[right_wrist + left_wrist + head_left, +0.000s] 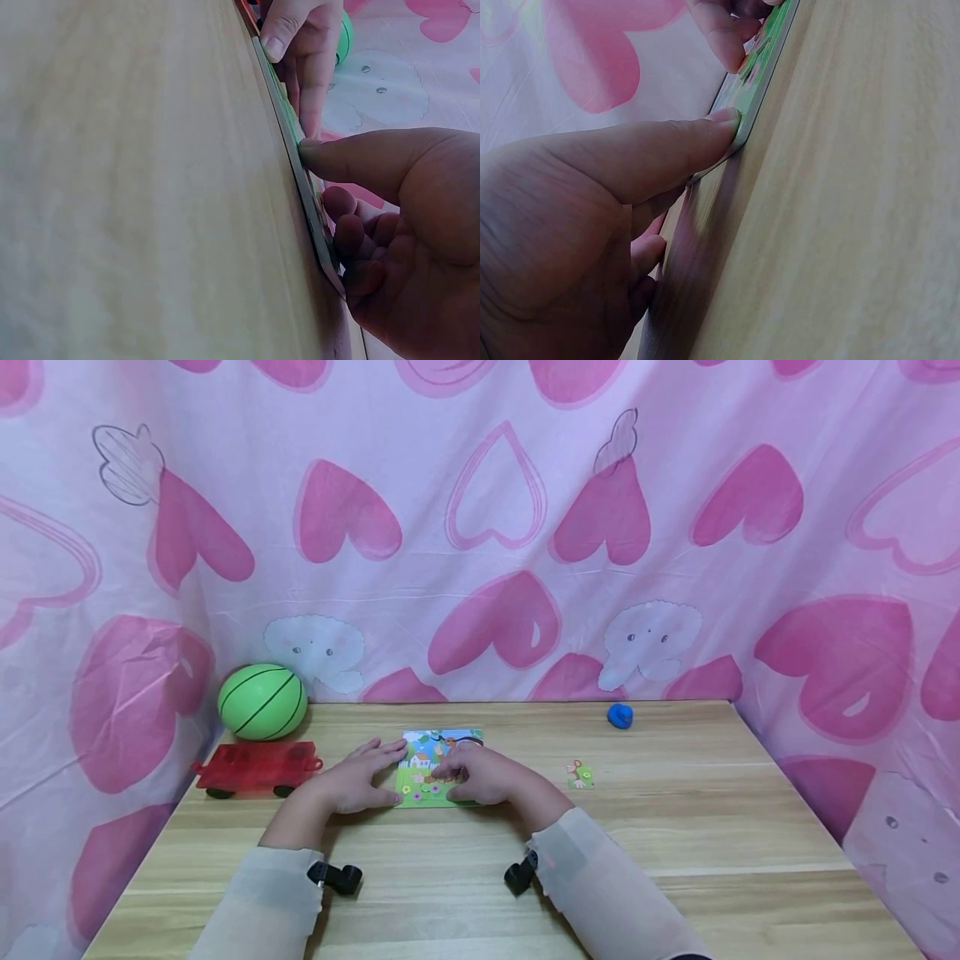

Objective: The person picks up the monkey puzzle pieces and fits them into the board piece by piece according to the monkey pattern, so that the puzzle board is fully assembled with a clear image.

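A flat, brightly printed picture puzzle board [414, 789] lies on the table, with flowers, grass and a small house on it. My left hand [358, 778] is spread at its left side. The left thumb [712, 135] presses on the near left corner, and the other fingers reach along the left edge. Over the board's right half is my right hand [483, 775]. Its thumb [337, 157] touches the board near the front edge, and its other fingers bend over the picture. Whether a piece lies under them is hidden. A loose puzzle piece [581, 774] lies to the right.
A red toy car [258, 768] stands at the left of the wooden table [435, 893], with a green ball [262, 702] behind it. Near the back right sits a small blue object [620, 716]. A pink heart-patterned curtain [495, 627] hangs around the table.
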The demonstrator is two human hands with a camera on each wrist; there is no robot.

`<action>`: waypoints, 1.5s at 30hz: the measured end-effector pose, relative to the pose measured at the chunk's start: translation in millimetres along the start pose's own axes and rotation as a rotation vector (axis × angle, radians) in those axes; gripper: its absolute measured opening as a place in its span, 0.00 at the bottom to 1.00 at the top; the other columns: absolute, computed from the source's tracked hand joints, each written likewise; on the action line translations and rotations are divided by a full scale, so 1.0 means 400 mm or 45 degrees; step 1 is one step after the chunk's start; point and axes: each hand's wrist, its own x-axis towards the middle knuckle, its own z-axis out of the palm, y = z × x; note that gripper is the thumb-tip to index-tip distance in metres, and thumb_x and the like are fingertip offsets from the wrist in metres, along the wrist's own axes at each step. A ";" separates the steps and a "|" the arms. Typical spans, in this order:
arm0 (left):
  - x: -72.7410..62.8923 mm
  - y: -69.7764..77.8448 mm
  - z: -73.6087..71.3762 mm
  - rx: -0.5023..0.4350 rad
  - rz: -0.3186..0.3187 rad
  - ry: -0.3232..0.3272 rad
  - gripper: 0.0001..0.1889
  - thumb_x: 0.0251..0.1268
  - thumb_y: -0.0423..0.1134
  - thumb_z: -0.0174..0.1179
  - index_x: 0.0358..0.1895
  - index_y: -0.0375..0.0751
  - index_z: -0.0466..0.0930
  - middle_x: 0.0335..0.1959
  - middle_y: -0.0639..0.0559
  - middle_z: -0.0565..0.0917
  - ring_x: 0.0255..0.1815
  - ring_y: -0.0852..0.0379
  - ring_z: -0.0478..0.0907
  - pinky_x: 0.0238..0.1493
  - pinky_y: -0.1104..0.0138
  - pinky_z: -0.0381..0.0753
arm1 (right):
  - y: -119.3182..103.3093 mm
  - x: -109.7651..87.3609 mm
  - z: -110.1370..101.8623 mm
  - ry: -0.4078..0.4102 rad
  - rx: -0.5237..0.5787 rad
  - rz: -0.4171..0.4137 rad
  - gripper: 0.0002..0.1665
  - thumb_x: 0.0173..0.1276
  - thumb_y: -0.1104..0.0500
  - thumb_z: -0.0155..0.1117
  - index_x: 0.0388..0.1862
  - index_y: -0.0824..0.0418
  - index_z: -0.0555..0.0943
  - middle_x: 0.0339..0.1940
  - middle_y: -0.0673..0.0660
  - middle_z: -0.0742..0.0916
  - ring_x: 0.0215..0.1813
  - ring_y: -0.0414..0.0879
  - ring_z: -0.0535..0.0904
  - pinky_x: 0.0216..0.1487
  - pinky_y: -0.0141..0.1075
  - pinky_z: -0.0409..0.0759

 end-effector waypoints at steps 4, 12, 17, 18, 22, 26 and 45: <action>-0.001 0.001 0.000 -0.007 -0.002 -0.004 0.48 0.66 0.59 0.73 0.86 0.63 0.59 0.90 0.57 0.57 0.92 0.36 0.39 0.83 0.26 0.48 | 0.001 0.001 -0.001 -0.010 -0.011 -0.012 0.22 0.73 0.56 0.74 0.65 0.45 0.88 0.51 0.44 0.84 0.53 0.40 0.75 0.59 0.34 0.78; 0.002 -0.002 -0.001 0.003 0.014 0.003 0.48 0.66 0.61 0.72 0.86 0.62 0.60 0.90 0.58 0.57 0.92 0.36 0.39 0.83 0.26 0.48 | -0.002 0.004 0.003 -0.002 -0.044 -0.019 0.23 0.73 0.56 0.74 0.66 0.44 0.87 0.52 0.44 0.83 0.52 0.40 0.75 0.58 0.33 0.78; 0.003 -0.004 -0.002 0.004 0.014 0.002 0.48 0.66 0.61 0.72 0.86 0.62 0.59 0.90 0.58 0.57 0.92 0.36 0.39 0.83 0.26 0.49 | -0.004 0.005 0.003 -0.011 -0.043 0.002 0.23 0.73 0.55 0.74 0.66 0.42 0.87 0.52 0.44 0.82 0.52 0.39 0.76 0.58 0.33 0.78; 0.003 -0.003 -0.002 0.001 0.011 0.000 0.48 0.66 0.60 0.73 0.86 0.62 0.59 0.90 0.58 0.57 0.92 0.36 0.39 0.83 0.26 0.49 | -0.004 0.006 0.003 -0.013 -0.039 0.001 0.23 0.73 0.55 0.74 0.66 0.42 0.87 0.52 0.44 0.82 0.52 0.40 0.76 0.58 0.34 0.79; 0.004 -0.001 -0.003 -0.012 -0.004 -0.009 0.48 0.65 0.60 0.73 0.86 0.63 0.59 0.90 0.57 0.57 0.92 0.36 0.38 0.83 0.26 0.49 | -0.001 0.007 0.001 -0.013 -0.038 0.002 0.22 0.73 0.55 0.74 0.65 0.42 0.88 0.53 0.43 0.84 0.53 0.39 0.76 0.61 0.35 0.79; 0.005 0.000 -0.002 -0.016 -0.014 -0.012 0.48 0.65 0.60 0.73 0.86 0.64 0.59 0.90 0.57 0.57 0.92 0.37 0.38 0.83 0.26 0.49 | 0.002 0.008 -0.002 -0.010 -0.019 0.004 0.22 0.73 0.56 0.74 0.64 0.44 0.88 0.54 0.43 0.85 0.55 0.39 0.77 0.63 0.36 0.79; 0.007 -0.005 0.001 -0.013 -0.021 -0.014 0.48 0.65 0.61 0.73 0.86 0.65 0.58 0.90 0.58 0.56 0.92 0.38 0.38 0.83 0.26 0.49 | -0.014 0.008 -0.004 -0.089 -0.121 0.038 0.28 0.75 0.55 0.69 0.72 0.35 0.83 0.54 0.43 0.81 0.51 0.37 0.74 0.57 0.32 0.78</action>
